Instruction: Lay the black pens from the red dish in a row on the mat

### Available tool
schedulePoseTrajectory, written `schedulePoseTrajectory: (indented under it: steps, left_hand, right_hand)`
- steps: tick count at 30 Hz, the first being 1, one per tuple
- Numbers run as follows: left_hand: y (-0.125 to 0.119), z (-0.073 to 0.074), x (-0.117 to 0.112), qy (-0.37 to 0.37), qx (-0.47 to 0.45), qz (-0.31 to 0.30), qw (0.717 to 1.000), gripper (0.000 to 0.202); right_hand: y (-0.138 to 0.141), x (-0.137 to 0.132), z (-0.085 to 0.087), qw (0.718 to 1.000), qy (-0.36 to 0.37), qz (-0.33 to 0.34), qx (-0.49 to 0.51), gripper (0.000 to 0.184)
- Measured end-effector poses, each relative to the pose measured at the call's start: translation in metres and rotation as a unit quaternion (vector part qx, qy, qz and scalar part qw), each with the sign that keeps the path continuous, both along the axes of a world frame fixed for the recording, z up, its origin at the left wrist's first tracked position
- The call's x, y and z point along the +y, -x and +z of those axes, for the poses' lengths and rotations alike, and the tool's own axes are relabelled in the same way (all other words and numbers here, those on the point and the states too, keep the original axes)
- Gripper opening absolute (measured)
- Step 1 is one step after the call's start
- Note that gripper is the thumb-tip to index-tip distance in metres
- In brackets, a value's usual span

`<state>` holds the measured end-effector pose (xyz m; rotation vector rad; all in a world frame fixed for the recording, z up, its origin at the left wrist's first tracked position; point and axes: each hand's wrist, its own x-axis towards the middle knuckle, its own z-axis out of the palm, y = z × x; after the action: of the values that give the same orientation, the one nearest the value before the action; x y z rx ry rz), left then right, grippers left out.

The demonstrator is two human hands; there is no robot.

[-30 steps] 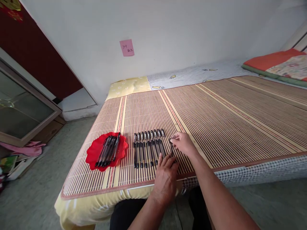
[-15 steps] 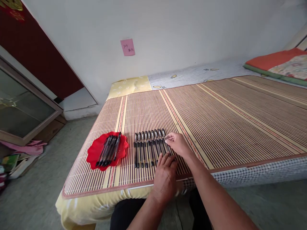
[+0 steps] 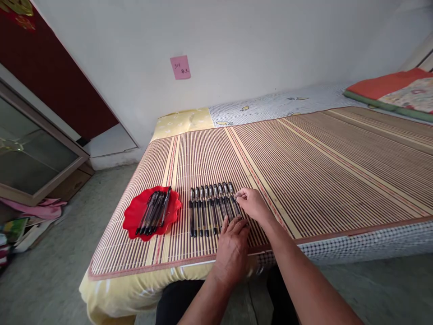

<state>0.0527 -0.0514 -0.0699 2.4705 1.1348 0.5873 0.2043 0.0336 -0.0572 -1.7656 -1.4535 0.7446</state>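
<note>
At the 3 o'clock end of the pen row [image 3: 209, 210] on the bed's bamboo mat [image 3: 304, 171], our right hand [image 3: 252, 205] pinches the cap end of the last pen [image 3: 237, 204] between thumb and forefinger, while our left hand [image 3: 232, 248] lies flat, fingers together, on the row's 6 o'clock ends. We judge it best to set this pen parallel, touching its neighbour, ends level. The pens are slim, dark-capped and dark-gripped; more lie heaped on the red plate [image 3: 135, 216] at 9 o'clock.

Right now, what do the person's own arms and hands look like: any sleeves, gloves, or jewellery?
The left hand and the right hand are both bare: no gloves, and no ring shows. The left forearm and the right forearm are uncovered down to the frame's edge, with no sleeve, watch or band in view.
</note>
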Motion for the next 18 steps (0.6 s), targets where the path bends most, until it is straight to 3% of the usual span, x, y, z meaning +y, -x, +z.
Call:
schedulePoseTrajectory:
  steps: [8, 18]
  left_hand:
    - [0.0, 0.002, 0.0, -0.002, -0.007, 0.002, 1.0, 0.04]
    - [-0.001, 0.012, -0.003, -0.072, -0.067, 0.012, 0.995, 0.031]
  right_hand:
    - [0.006, -0.005, 0.015, 0.982, 0.051, 0.005, -0.179, 0.011]
    - [-0.006, -0.02, 0.027, 0.98, 0.085, 0.049, -0.173, 0.012]
